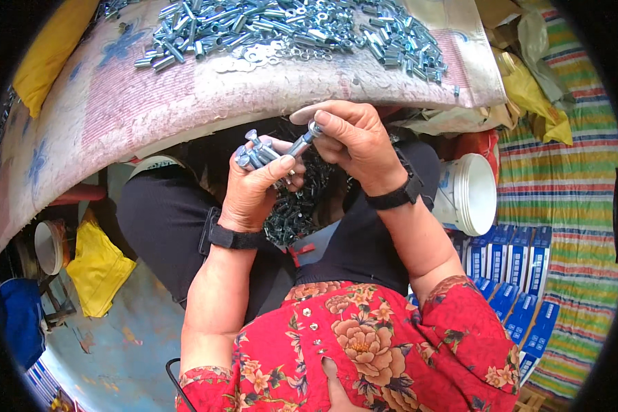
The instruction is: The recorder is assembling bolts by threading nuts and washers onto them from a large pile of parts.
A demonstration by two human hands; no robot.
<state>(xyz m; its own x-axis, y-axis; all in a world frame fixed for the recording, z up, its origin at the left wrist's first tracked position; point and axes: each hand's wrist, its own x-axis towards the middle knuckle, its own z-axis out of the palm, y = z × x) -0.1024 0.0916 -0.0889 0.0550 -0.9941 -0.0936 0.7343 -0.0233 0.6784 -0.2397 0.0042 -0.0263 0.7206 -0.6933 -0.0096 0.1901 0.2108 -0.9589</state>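
My left hand (248,189) is closed round a bunch of metal expansion bolts (255,155), their flared heads sticking up past the fingers. One of them, a sleeved bolt (298,147), points out to the right between the thumb and fingers. At its far end my right hand (362,141) pinches a small ring-shaped piece (314,128) between thumb and forefinger; whether it is a washer or a nut I cannot tell. Below both hands, a heap of dark screws or bolts (302,199) lies between my legs.
Ahead, a cloth-covered table (240,89) bears a pile of metal sleeves (254,24), with loose flat washers (244,58) at its near edge. A white bucket (477,194) lies at right beside stacked blue boxes (509,257). Yellow bags (97,266) lie at left.
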